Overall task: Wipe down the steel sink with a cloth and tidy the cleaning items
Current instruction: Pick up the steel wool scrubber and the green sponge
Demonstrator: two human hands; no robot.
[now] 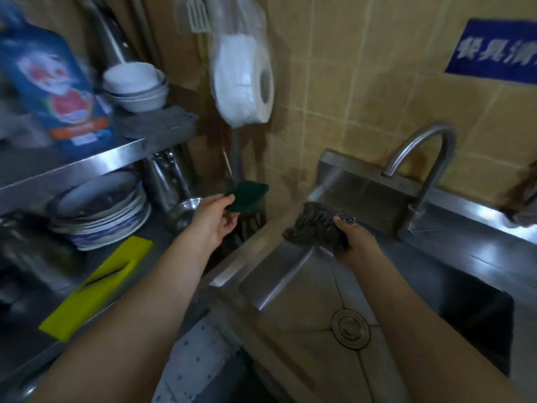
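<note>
- Two scrubbers are in hand, so the step looks like tidying, not wiping. The sink point(305, 301) fills five o'clock, and nothing lies around its drain point(350, 327).
- At eight o'clock a yellow board point(96, 289) lies flat on the counter point(157, 237), well apart from both hands. I cannot tell whether it is a cloth or a slicer.
- Just past centre at four o'clock, the right hand point(357, 242) curls round a dark wire scrubber point(316, 225), thumb on top, holding it above the sink's back left corner. Any drips should fall into the basin if the scrubber stays over the steel until it is set down.
- Near centre at nine o'clock, the left hand point(215, 219) pinches one corner of a green scouring pad point(247, 196) between thumb and fingers. The pad hangs over the dark gap between counter and sink. That is a thin hold, and a slip there could lose the pad down the gap, so more of the pad should be taken into the grip before it is carried further.
- At nine o'clock a stack of plates point(98, 210) and a small steel bowl point(183, 213) crowd the counter, so a wet pad is best kept off them.
- At two o'clock the tap point(421, 158) stands on the back ledge, which looks a likely resting place for both scrubbers.
- At twelve o'clock a paper roll point(247, 80) hangs on the wall, with bowls point(136, 85) on the shelf at ten o'clock.
</note>
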